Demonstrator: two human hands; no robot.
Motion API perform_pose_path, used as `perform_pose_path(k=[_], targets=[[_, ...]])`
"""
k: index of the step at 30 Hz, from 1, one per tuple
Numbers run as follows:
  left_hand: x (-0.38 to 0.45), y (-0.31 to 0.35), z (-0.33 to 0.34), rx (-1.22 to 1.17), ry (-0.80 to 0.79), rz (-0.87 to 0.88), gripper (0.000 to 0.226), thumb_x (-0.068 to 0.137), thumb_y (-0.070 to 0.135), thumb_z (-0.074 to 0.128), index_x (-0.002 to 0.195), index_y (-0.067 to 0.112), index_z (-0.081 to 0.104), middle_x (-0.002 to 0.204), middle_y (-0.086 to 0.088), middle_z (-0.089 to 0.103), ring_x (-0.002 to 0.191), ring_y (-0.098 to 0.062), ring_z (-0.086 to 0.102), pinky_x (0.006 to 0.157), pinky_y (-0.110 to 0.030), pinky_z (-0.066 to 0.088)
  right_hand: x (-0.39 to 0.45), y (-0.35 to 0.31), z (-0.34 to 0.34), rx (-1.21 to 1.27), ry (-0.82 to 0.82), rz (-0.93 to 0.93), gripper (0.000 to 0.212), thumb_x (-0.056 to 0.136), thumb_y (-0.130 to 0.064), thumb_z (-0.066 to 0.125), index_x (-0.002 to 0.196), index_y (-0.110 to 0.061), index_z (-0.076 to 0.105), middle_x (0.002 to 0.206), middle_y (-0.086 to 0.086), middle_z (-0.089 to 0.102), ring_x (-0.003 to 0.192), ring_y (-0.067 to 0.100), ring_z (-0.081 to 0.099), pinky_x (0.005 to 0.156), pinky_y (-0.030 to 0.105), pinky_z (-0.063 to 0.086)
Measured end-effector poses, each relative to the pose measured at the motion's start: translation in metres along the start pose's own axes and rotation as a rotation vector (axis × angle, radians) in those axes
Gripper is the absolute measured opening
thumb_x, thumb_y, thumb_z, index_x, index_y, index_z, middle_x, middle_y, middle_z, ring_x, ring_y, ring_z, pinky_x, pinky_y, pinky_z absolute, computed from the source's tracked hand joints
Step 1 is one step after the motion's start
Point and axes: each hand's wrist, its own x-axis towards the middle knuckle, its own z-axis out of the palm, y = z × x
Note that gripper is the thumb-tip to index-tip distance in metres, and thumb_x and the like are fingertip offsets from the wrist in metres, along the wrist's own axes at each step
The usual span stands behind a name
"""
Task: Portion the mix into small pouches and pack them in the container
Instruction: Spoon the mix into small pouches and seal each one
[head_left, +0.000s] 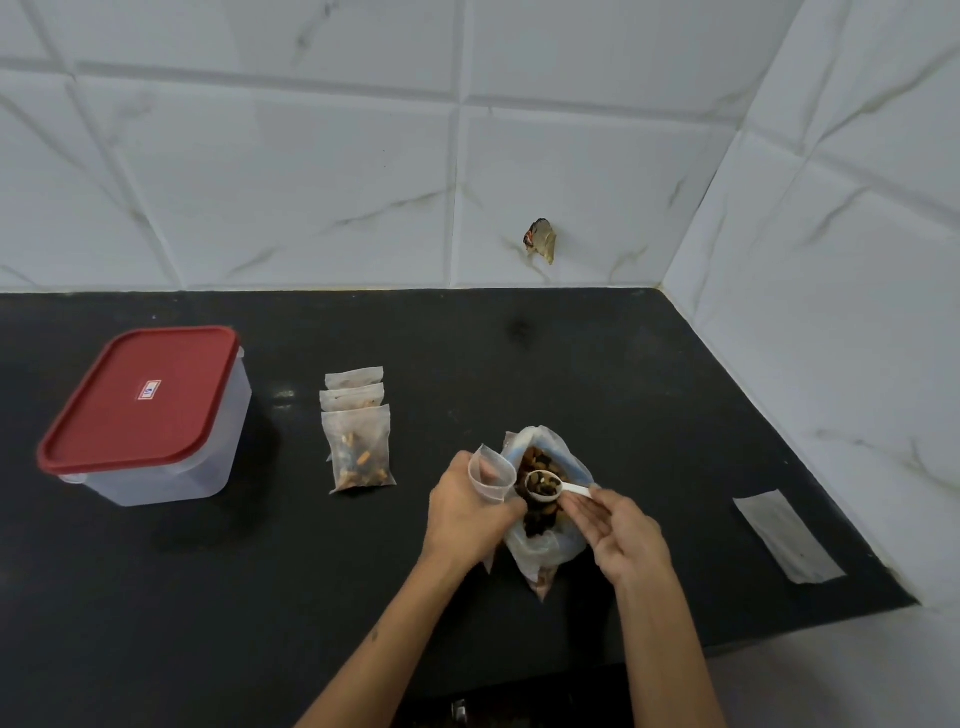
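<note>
Head view shows a black counter (571, 364) below a white tiled wall (311, 182). There is one clear plastic container (171, 457) with a red lid (137, 397), closed, at the left. Near it, to the right, lie three filled small pouches (358, 431), overlapping each other in a row. One flat stack of empty pouches (787, 538) lies well apart at the right side. One big open bag of mix (545, 499) stands between the two hands. The left hand (467, 512) has its fingers curled around one empty small pouch (488, 473) and holds its mouth open, just beside the bag. The right hand (626, 535) pinches the handle of one white scoop (545, 486) between thumb and fingertips; the other fingers are quite straight. The scoop is full of dark mix and hangs over the bag opening, just beside the mouth of the pouch. One torn scrap (540, 240) sticks on the wall.
</note>
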Motion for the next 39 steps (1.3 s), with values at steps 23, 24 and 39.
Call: perform_pose_path(k=[23, 24, 39], targets=[[-0.007, 0.055, 0.024, 0.149, 0.002, 0.208, 0.035, 0.076, 0.032, 0.075, 0.097, 0.025, 0.048, 0.085, 0.009, 0.059, 0.076, -0.004, 0.059, 0.063, -0.019, 0.048, -0.071, -0.018, 0.016, -0.286, -0.04, -0.778, 0.005, 0.092, -0.011, 0.059, 0.088, -0.014, 0.057, 0.084, 0.004, 0.071, 0.076, 0.011, 0.073, 0.067, 0.023, 0.059], [-0.006, 0.054, 0.025, 0.137, 0.001, 0.198, 0.034, 0.076, 0.032, 0.074, 0.097, 0.024, 0.049, 0.085, 0.009, 0.06, 0.076, -0.004, 0.059, 0.063, -0.02, 0.049, -0.07, -0.018, 0.014, -0.391, -0.056, -0.853, 0.006, 0.092, -0.013, 0.06, 0.087, -0.015, 0.056, 0.082, 0.002, 0.071, 0.077, 0.009, 0.073, 0.069, 0.023, 0.058], [-0.002, 0.049, 0.021, -0.16, 0.02, 0.369, 0.033, 0.073, 0.022, 0.075, 0.096, 0.02, 0.051, 0.079, 0.009, 0.061, 0.068, 0.005, 0.058, 0.06, -0.013, 0.046, -0.074, -0.025, 0.007, -1.019, -0.319, -1.511, 0.009, 0.09, -0.029, 0.058, 0.095, -0.022, 0.057, 0.08, -0.01, 0.066, 0.076, 0.004, 0.063, 0.063, 0.017, 0.052]])
